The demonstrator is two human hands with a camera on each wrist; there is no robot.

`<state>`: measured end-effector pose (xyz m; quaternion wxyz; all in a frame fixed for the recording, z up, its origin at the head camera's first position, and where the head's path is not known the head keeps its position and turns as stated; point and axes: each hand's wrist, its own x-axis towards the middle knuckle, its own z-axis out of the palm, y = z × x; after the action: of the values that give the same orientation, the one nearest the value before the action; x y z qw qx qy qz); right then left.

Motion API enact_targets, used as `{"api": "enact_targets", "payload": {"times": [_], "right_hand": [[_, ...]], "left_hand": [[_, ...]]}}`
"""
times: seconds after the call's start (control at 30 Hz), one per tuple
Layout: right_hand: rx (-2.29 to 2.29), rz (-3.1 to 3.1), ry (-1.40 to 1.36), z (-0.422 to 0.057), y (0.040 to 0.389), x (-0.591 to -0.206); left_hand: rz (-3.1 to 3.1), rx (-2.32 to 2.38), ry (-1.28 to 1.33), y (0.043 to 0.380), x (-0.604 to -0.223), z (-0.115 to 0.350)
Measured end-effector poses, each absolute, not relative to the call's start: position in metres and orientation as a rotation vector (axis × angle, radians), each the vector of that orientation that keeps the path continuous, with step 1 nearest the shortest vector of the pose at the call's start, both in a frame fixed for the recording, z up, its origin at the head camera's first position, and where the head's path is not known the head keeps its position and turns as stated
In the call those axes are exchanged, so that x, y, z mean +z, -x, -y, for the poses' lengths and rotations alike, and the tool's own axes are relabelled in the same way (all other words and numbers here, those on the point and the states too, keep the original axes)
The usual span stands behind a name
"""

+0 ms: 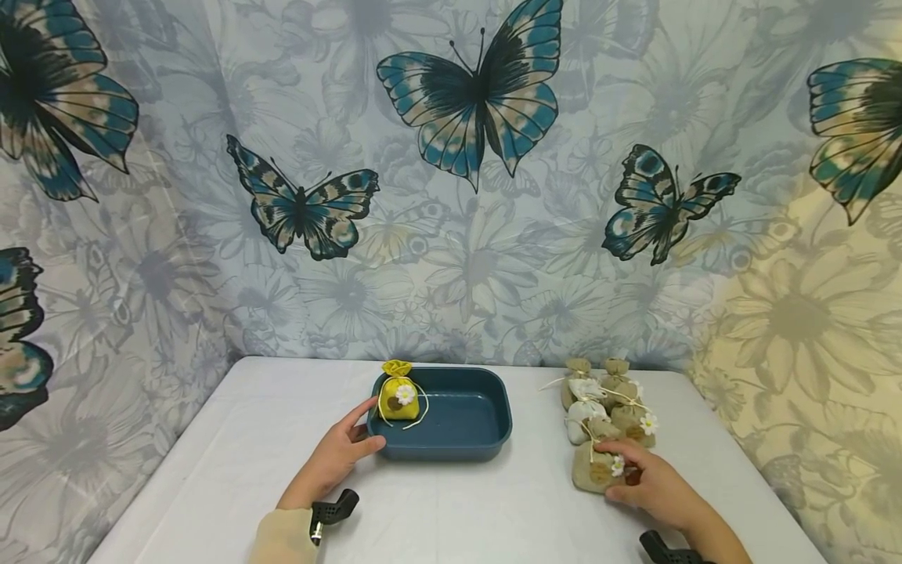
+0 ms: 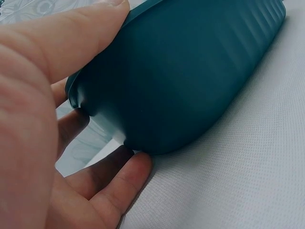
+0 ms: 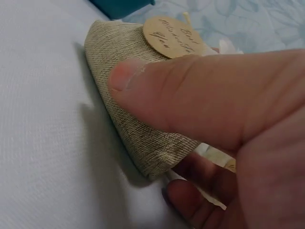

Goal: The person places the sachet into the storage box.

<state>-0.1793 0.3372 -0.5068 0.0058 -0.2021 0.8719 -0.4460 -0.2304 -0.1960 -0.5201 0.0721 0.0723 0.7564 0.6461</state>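
Note:
My left hand holds the left end of a dark teal plastic bin, thumb near its front corner and fingers along its side. The left wrist view shows the thumb by the rim and several fingertips touching the bin's wall. Inside the bin, at its left end, stands a yellow drawstring pouch with a white flower. On the right, my right hand grips a beige drawstring pouch. Close up, the thumb presses on its woven cloth, beside a round paper tag.
Behind the gripped pouch, several more pouches stand in a cluster: beige ones, such as this flowered pouch, and white ones, such as this pale pouch. A white cloth covers the table. A butterfly-print curtain hangs behind it.

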Motion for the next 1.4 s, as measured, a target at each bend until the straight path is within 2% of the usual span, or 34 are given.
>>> {"api": "enact_targets", "payload": {"times": [0.3, 0.7, 1.4], "right_hand": [[-1.296, -2.888, 0.369, -0.3303, 0.1794, -0.5083], [-1.486, -2.914, 0.452, -0.3345, 0.1772, -0.5125], [-1.56, -2.925, 0.266, -0.3385, 0.1754, -0.5131]], "left_hand": [[-2.286, 1.929, -0.22, 0.2302, -0.5198, 0.1956], [-2.307, 1.92, -0.217, 0.2304, -0.5202, 0.1956], [-2.32, 1.906, -0.212, 0.2298, -0.5194, 0.1947]]}}
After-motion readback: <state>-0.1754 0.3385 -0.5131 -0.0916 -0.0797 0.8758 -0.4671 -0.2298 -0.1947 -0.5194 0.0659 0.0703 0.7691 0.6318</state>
